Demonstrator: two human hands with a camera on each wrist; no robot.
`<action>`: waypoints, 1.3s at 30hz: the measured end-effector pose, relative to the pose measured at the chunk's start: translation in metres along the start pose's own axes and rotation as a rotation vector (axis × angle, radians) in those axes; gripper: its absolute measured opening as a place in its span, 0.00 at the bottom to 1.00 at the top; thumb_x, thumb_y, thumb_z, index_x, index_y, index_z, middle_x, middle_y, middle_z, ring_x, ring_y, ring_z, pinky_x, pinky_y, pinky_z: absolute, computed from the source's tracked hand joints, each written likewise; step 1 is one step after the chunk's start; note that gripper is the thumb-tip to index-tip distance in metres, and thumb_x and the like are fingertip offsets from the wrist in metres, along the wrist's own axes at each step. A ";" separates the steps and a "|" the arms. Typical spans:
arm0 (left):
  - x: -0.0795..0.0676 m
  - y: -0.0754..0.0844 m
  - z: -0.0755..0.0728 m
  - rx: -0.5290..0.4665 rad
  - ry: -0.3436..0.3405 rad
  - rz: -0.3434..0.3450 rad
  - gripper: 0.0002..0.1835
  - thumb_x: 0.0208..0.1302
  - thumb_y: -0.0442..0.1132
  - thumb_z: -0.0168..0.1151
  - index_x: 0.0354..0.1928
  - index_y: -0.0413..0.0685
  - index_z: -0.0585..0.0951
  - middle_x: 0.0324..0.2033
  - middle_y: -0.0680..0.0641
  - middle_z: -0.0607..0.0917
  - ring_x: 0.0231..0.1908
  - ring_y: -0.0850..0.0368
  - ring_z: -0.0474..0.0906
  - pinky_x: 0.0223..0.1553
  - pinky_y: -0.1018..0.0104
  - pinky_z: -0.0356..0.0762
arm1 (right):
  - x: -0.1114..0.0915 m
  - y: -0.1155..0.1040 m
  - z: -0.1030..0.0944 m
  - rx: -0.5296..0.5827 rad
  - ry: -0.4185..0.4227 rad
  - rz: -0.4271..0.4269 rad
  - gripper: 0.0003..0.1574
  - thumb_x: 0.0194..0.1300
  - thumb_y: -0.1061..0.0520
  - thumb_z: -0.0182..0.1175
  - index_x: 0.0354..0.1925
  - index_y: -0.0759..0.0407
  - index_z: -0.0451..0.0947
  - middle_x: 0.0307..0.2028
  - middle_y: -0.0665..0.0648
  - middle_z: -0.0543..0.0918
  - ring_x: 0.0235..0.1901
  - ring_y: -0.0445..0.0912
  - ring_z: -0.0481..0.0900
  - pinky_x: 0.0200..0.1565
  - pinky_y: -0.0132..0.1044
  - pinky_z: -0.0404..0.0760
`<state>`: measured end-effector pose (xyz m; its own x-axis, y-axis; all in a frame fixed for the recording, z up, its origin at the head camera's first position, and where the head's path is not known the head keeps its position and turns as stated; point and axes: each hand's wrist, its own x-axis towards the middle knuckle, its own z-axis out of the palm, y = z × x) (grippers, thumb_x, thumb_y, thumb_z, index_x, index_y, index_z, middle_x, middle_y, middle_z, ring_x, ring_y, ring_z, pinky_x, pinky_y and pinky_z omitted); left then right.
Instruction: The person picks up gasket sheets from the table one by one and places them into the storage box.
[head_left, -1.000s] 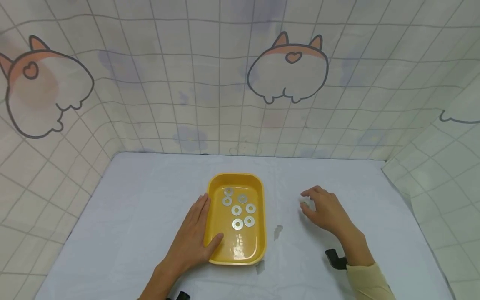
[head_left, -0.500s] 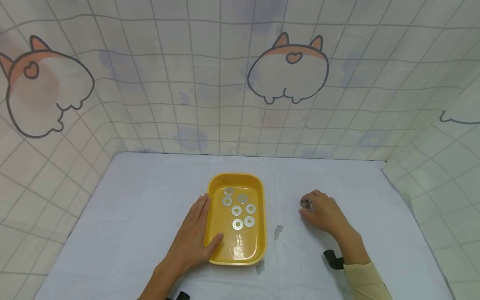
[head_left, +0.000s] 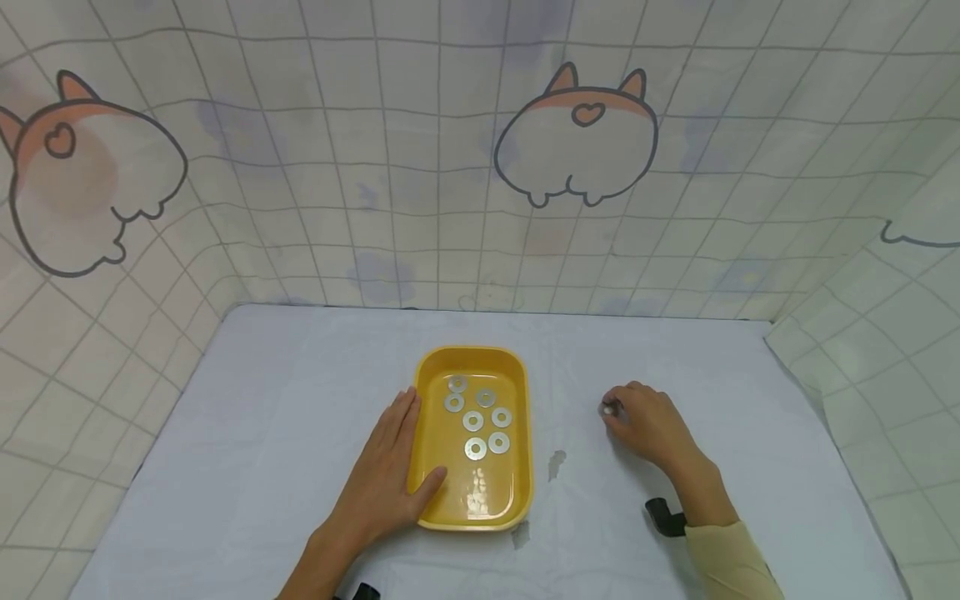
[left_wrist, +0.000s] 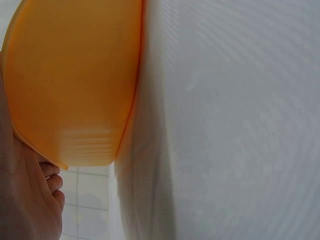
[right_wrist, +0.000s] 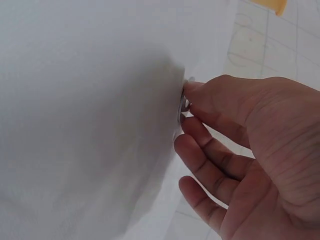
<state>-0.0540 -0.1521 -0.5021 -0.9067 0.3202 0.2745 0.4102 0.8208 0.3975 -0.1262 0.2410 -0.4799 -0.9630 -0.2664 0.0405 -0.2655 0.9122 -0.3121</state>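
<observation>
A yellow tray [head_left: 512,492] stands on the white-covered table, with several flat metal washers [head_left: 476,457] scattered over its floor. Along its left side lies my left hand [head_left: 386,467], fingers straight against the outside and thumb over the rim. The left wrist view shows the tray's outer wall [left_wrist: 75,80] close beside that hand. To the right of the tray, my right hand [head_left: 651,425] pinches a metal washer [right_wrist: 182,102] between thumb and fingertips, low at the cloth. The other fingers are bent, and part of the washer is hidden behind the fingertips.
Two grey patches [head_left: 556,464] mark the cloth [head_left: 300,392] near the tray's right side and lower right corner. A tiled-pattern curtain [head_left: 420,167] with cartoon animals surrounds the table at the back and sides. A black wrist mount [head_left: 666,517] sits at the right wrist.
My right thumb and fingers have closed in on the washer, and the right wrist has shifted slightly left. The left hand, tray and washers in it have stayed put.
</observation>
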 end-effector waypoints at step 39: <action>0.002 0.003 0.002 -0.006 0.036 0.021 0.52 0.66 0.55 0.65 0.82 0.33 0.56 0.83 0.37 0.58 0.82 0.38 0.56 0.87 0.69 0.32 | 0.013 -0.013 -0.002 -0.261 -0.005 -0.043 0.16 0.50 0.62 0.69 0.17 0.55 0.70 0.16 0.49 0.68 0.22 0.43 0.59 0.27 0.36 0.61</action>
<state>-0.0547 -0.1483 -0.5027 -0.8939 0.3202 0.3137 0.4297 0.8111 0.3968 -0.1355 0.2262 -0.4733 -0.9506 -0.3074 0.0437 -0.3095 0.9493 -0.0545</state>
